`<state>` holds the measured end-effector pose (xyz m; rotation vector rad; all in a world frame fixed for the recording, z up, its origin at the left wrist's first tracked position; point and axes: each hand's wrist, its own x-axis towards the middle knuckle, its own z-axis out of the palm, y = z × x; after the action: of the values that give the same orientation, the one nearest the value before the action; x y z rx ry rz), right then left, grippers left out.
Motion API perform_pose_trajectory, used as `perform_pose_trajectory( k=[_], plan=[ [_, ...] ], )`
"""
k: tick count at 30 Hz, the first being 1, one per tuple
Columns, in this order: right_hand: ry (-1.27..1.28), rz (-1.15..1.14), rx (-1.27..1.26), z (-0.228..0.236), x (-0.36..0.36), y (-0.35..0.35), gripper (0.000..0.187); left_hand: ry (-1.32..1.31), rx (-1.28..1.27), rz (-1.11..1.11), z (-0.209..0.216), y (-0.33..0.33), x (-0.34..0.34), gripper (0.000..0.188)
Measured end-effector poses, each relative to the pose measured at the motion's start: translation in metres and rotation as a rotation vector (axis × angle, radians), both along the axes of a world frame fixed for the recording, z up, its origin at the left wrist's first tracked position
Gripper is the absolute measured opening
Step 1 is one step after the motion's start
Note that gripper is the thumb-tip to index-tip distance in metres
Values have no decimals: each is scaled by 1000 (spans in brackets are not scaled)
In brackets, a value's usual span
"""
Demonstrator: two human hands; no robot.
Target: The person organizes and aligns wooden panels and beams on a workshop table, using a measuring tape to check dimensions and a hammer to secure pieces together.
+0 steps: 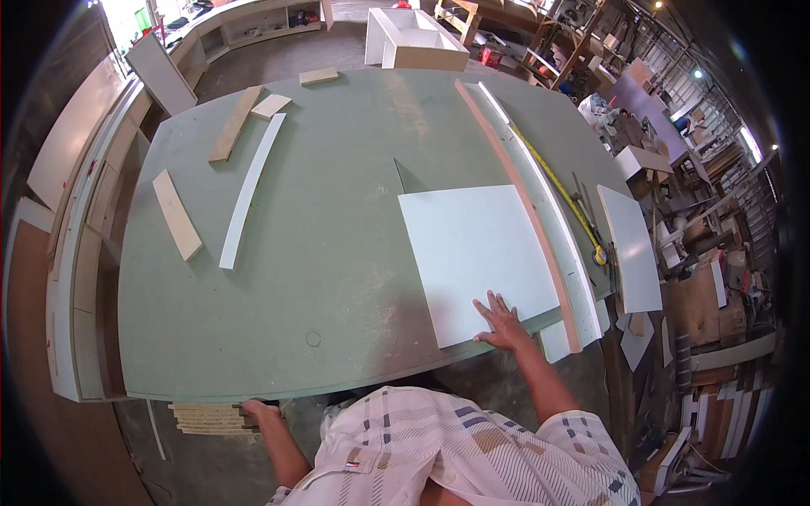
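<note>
My right hand (pixel 504 325) lies flat with fingers spread on the near right part of a white square panel (pixel 472 253). The panel rests on the green worktable (pixel 337 253), its right edge alongside a long brown wooden strip (pixel 527 215). Past the strip runs a long white-edged rail (pixel 564 221). At the panel's far left corner stands a thin dark pointed piece (pixel 401 177). Low at the table's near left edge is my left hand (pixel 258 409), beside a stack of pale wood strips (pixel 215 419); its fingers are mostly hidden, so I cannot tell what it touches.
A yellow tape measure (pixel 598 255) lies with its blade drawn out along the rail. On the table's left are a narrow white strip (pixel 253 190) and several wood offcuts (pixel 178 215). A white panel (pixel 629 249) stands off the right edge; a white cabinet box (pixel 418 40) is beyond the far edge.
</note>
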<state>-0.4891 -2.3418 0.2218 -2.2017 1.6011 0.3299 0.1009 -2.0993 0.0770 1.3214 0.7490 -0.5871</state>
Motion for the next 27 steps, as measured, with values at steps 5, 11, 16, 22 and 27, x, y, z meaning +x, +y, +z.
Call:
perform_pose_trajectory(
  k=[5, 11, 16, 22, 27],
  plan=[
    [10, 2, 1, 2, 9, -7, 105, -18, -105, -33, -5, 5, 5, 64],
    [7, -6, 1, 2, 10, -14, 105, -27, -2, 59, 7, -5, -5, 61],
    [12, -11, -2, 2, 11, -24, 105, -2, 182, 63, 0, -16, -9, 57],
    [-2, -3, -2, -3, 22, -56, 106, -25, 282, 56, -16, -15, -5, 56],
    [8, -8, -14, -4, 29, -84, 107, -39, 74, 87, 13, -25, -18, 63]
  ],
)
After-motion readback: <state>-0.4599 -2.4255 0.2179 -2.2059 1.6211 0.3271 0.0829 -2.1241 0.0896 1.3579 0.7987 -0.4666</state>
